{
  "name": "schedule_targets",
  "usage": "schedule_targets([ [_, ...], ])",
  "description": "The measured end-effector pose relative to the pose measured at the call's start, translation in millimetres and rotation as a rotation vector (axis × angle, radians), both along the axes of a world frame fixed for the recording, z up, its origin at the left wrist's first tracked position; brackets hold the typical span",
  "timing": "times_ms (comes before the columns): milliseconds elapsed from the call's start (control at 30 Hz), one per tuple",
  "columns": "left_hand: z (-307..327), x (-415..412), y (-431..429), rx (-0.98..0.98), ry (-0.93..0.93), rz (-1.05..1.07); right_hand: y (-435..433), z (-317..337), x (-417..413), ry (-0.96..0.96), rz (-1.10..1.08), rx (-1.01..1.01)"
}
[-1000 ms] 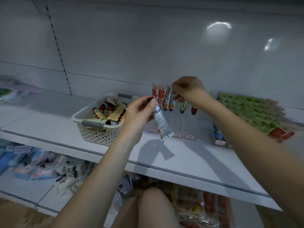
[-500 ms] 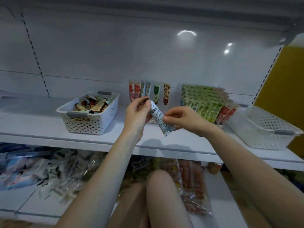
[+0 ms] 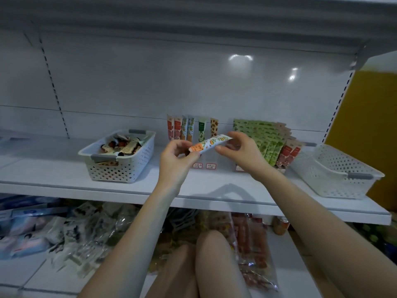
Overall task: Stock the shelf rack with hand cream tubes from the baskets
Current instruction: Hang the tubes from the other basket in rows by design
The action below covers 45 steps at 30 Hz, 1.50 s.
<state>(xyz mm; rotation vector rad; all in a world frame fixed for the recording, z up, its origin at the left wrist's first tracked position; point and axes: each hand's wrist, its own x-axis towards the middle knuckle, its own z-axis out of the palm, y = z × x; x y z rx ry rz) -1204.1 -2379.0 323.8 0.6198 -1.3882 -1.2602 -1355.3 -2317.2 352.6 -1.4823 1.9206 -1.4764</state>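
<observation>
Your left grip [image 3: 176, 157] pinches the orange end of a hand cream tube [image 3: 212, 143] and your right grip [image 3: 242, 151] pinches its other end, holding it nearly level above the shelf [image 3: 53, 171] middle, in front of upright tubes [image 3: 189, 129] at the back edge, between a basket of tubes [image 3: 120, 168] and a second basket [image 3: 335, 175].

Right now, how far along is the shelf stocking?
Done: six printed hand cream tubes stand upright in a row. In hand: left hand and right hand pinch one orange-capped tube. To do: the white perforated left basket holds many more; the matching right basket shows none.
</observation>
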Motion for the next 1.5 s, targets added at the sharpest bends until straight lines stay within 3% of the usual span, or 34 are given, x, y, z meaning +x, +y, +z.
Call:
schedule_targets([
  [67,0,-7,2,-0.066,-0.010,-0.013,3,3,-3,-0.314,0.035,0.006],
  [133,-2,-16,6,-0.125,-0.044,-0.051,7,7,-7,-0.456,0.071,-0.013],
  [267,-8,-32,9,-0.163,-0.100,-0.102,10,9,-20,-0.514,0.056,-0.099],
  [400,-9,-43,3,-0.117,-0.167,-0.100,1,10,-31,-0.498,0.080,-0.084],
  [567,-13,-43,-24,-0.080,-0.200,-0.042,-35,6,-32,-0.621,0.171,-0.087],
  [933,-39,-41,-120,-0.077,-0.391,0.041,-146,7,-38,-0.251,0.136,0.025],
  [1133,-75,-29,-156,-0.266,-0.886,0.150,-204,10,-55,0.179,-0.091,-0.045],
  [1300,-106,-13,-160,-0.442,-1.235,0.200,-237,3,-52,0.312,-0.120,0.021],
  [1500,-124,-12,-160,-0.468,-1.325,0.211,-255,-14,-49,0.286,-0.070,0.053],
])
